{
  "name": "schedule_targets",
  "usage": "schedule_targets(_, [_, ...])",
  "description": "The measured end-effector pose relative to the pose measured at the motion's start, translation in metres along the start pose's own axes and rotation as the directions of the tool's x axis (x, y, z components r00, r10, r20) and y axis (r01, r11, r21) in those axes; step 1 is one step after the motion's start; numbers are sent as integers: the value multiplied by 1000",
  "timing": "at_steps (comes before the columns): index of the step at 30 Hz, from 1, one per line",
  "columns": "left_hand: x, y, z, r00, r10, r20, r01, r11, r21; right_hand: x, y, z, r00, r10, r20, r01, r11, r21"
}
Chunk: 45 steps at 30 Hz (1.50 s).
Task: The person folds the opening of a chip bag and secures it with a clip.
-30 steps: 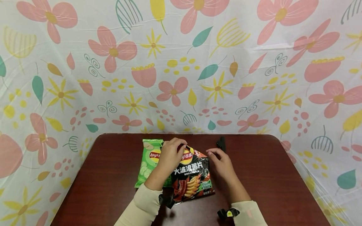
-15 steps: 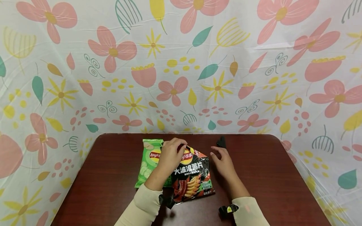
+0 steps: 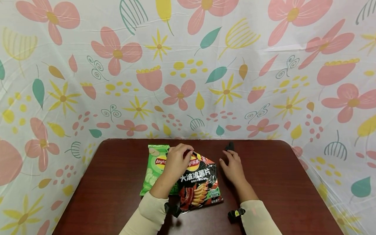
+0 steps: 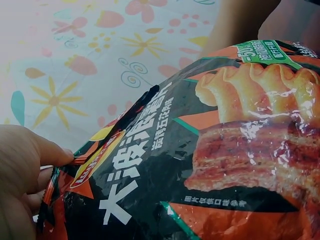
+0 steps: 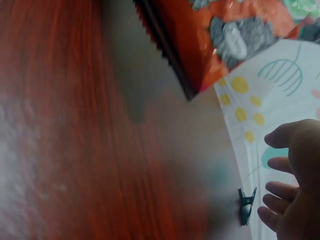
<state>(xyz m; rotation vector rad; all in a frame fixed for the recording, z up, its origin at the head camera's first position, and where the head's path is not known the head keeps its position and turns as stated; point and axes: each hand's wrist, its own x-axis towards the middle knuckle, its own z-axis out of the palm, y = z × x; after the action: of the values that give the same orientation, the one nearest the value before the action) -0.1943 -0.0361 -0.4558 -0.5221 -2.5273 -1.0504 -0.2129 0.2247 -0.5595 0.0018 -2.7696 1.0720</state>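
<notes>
A black bag of Lay's potato chips (image 3: 199, 182) lies on the table, with its top right corner folded over. My left hand (image 3: 177, 163) pinches the bag's top edge; the left wrist view shows the thumb (image 4: 57, 154) against that edge. Right of the bag, my right hand (image 3: 233, 168) reaches over the table with fingers apart and holds nothing. Its fingertips are close to a small black clip (image 3: 230, 146); the right wrist view shows a gap between the fingers and the clip (image 5: 246, 206).
A green bag of Lay's potato chips (image 3: 154, 173) lies to the left, partly covered by the left arm and the black bag. Behind the dark red wooden table (image 3: 279, 182) hangs a white cloth (image 3: 264, 107) printed with flowers.
My right hand has moved away from the bag's folded corner, rightward and then toward the black clip. The left hand and both bags have stayed in place.
</notes>
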Motion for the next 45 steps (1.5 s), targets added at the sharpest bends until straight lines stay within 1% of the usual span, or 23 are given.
schedule_targets(4, [0, 0, 0, 1000, 4, -4, -4, 1000, 1, 4, 4, 1, 1000, 19, 14, -18, 998, -57])
schedule_targets(9, [-1, 0, 0, 1000, 1, -1, -1, 1000, 6, 8, 8, 2, 997, 58, 60, -49, 990, -135])
schedule_targets(17, [-2, 0, 1, 1000, -4, 4, 4, 1000, 13, 14, 11, 3, 989, 96, 112, -75, 981, -178])
schedule_targets(24, [-2, -1, 2, 1000, -3, -1, 3, 1000, 10, 18, 10, 6, 990, 82, 118, -54, 973, -222])
schedule_targets(32, [-3, -2, 2, 1000, -7, 3, 7, 1000, 16, 20, 10, 9, 984, 116, 133, -78, 962, -260])
schedule_targets(37, [-3, -2, 2, 1000, -7, 6, 7, 1000, 14, 20, 11, 10, 983, 118, 142, -76, 960, -268])
schedule_targets(45, [-3, -3, 2, 1000, -8, 3, 8, 1000, 17, 21, 10, 9, 988, 110, 109, -78, 962, -262])
